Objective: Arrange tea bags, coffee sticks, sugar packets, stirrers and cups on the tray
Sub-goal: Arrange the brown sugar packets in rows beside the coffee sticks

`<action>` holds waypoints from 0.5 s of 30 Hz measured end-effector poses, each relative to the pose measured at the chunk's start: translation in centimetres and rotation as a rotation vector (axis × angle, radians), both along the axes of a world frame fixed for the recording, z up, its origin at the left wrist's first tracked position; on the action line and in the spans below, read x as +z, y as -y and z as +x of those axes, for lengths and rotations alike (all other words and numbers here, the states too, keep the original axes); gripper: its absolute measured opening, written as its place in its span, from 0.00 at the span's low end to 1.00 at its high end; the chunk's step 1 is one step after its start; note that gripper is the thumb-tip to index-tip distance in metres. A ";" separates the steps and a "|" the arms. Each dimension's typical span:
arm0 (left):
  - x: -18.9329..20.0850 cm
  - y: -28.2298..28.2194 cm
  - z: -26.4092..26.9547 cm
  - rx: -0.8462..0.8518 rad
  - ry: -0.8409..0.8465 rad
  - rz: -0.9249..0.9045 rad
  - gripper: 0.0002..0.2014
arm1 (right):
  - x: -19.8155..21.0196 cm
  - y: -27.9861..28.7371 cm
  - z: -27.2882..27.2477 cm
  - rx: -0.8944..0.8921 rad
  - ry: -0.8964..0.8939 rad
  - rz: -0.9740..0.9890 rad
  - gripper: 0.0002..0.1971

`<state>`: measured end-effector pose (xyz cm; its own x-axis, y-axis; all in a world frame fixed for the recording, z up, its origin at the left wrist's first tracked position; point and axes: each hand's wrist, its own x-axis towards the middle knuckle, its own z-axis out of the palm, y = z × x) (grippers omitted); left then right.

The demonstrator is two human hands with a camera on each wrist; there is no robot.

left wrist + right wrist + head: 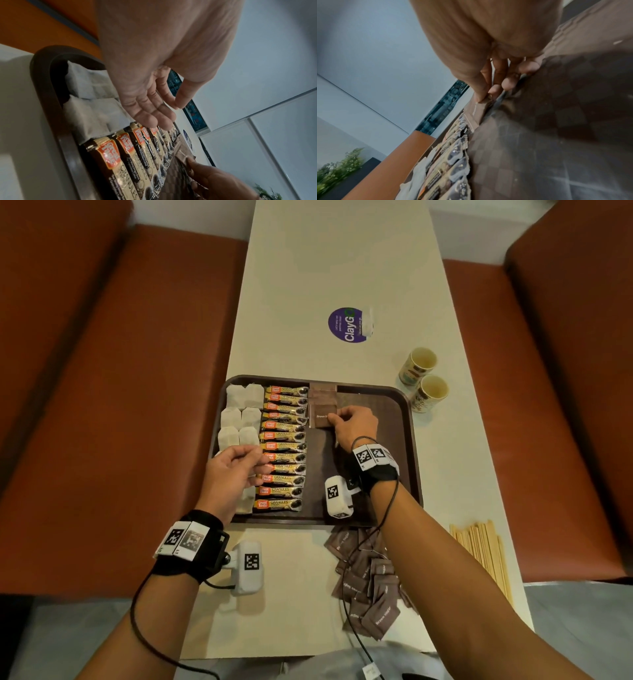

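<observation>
A dark brown tray (390, 405) lies mid-table. Its left column holds white tea bags (238, 419), beside them a row of coffee sticks (284, 446), and at the top middle a few brown sugar packets (322, 395). My right hand (337, 419) pinches the right edge of one brown sugar packet (320, 419) that lies low on the tray below those packets; the wrist view shows thumb and fingers on the packet (476, 112). My left hand (255, 463) hovers over the tea bags (89, 97) and coffee sticks (130, 155), fingers relaxed (154, 119), holding nothing.
Two paper cups (424, 378) stand on the table right of the tray. Wooden stirrers (479, 546) lie by the right edge. A pile of loose brown sugar packets (370, 583) sits in front of the tray. Red-brown benches (102, 405) flank the narrow table.
</observation>
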<state>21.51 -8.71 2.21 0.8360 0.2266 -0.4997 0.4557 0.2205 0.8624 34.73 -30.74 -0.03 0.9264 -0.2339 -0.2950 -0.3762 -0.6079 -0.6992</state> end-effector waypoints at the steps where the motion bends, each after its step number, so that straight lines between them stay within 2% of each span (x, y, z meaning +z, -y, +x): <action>1: 0.0 0.0 0.0 -0.002 0.000 0.000 0.06 | -0.1 -0.1 0.1 -0.016 0.000 0.003 0.06; 9: 0.2 0.0 0.0 -0.009 -0.004 0.001 0.07 | -0.6 -0.5 0.5 -0.082 -0.001 -0.008 0.09; 15: 0.9 0.3 -0.3 -0.047 0.016 0.069 0.06 | 0.9 0.0 -0.4 -0.071 0.039 -0.002 0.08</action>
<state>21.24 -9.05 3.06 0.8541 0.2205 -0.4710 0.4505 0.1387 0.8819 34.36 -30.78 0.83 0.9181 -0.3004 -0.2587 -0.3913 -0.5822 -0.7127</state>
